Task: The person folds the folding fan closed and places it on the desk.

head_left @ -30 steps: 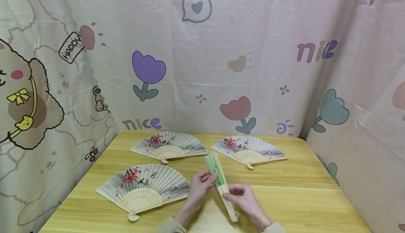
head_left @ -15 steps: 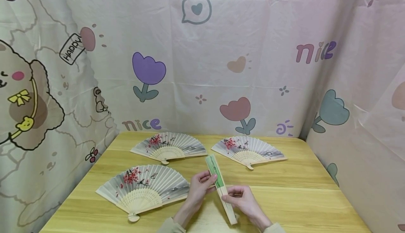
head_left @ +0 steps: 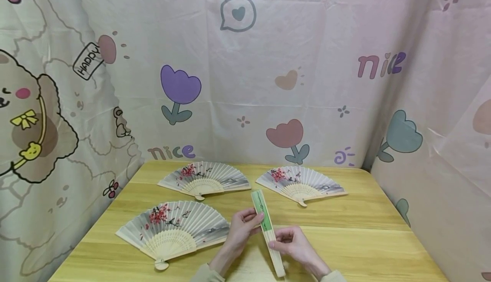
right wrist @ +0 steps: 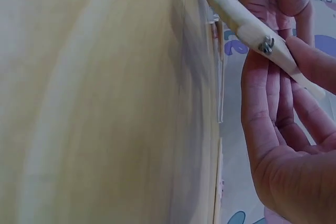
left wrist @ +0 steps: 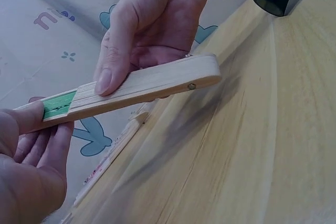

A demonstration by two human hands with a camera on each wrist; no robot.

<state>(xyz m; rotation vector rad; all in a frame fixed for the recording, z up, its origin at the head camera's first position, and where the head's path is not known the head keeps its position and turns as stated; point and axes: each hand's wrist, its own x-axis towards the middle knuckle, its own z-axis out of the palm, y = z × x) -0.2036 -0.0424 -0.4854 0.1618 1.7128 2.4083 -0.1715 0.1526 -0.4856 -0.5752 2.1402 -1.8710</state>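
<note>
Both hands hold one folded hand fan (head_left: 267, 230), its cloth part green with dark markings and its ribs pale wood. My left hand (head_left: 244, 226) pinches the green upper part, thumb in front. Lower down, my right hand (head_left: 293, 244) grips the bare ribs between thumb and fingers. In the left wrist view the fan (left wrist: 152, 82) is held above the table, with a metal rivet near its rounded end. From the right wrist view, the rivet end of the fan (right wrist: 249, 27) points up and left, a shiny metal piece on it.
Three spread fans with red blossoms lie on the wooden table (head_left: 345, 248): one front left (head_left: 172, 233), one back left (head_left: 205, 179), one back right (head_left: 301, 185). A printed cloth (head_left: 238, 69) hangs behind and at both sides.
The folded fan has turned slightly in the hands, its lower end shifting left and down. Both hands keep their hold at nearly the same places. The spread fans stay put.
</note>
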